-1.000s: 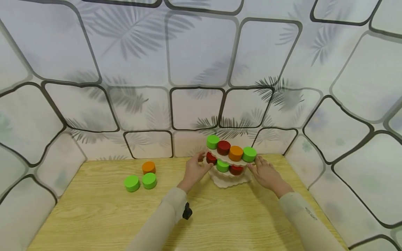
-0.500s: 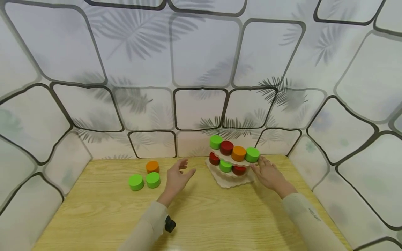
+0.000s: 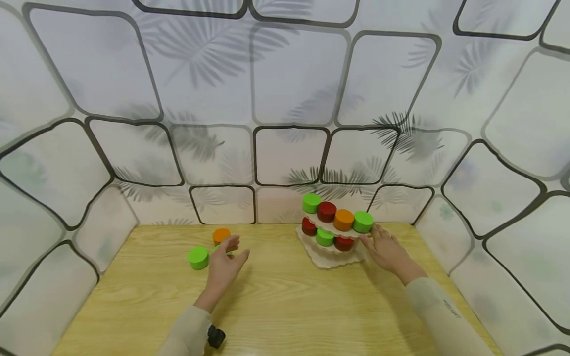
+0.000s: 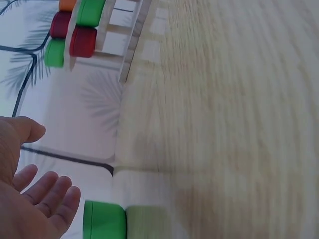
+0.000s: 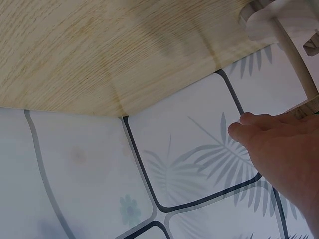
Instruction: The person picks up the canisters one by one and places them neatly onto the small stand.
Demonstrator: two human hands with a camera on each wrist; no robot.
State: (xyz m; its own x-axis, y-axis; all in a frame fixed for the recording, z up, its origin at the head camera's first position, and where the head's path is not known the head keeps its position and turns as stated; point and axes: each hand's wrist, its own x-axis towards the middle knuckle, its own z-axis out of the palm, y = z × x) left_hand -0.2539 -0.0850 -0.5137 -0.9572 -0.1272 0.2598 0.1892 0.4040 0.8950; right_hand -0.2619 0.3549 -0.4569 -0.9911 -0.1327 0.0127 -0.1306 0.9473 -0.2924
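Tabletop (image 3: 289,306) runs out of view at the bottom, side edges slanting inward; wide stretch of wood between the hands. Left hand (image 3: 220,272): thumb and fingers apart, in front of a green disc (image 3: 215,249) and covering most of it. Another green disc (image 3: 198,258) just left, orange disc (image 3: 221,235) behind. Right hand (image 3: 392,251) at the right end of the tiered stand (image 3: 329,261), upper tier; pinch or plain touch, can't tell. Tiers hold red discs (image 3: 327,211), plus green and orange ones. Patterned wall (image 3: 289,153) beyond, cut off at top.
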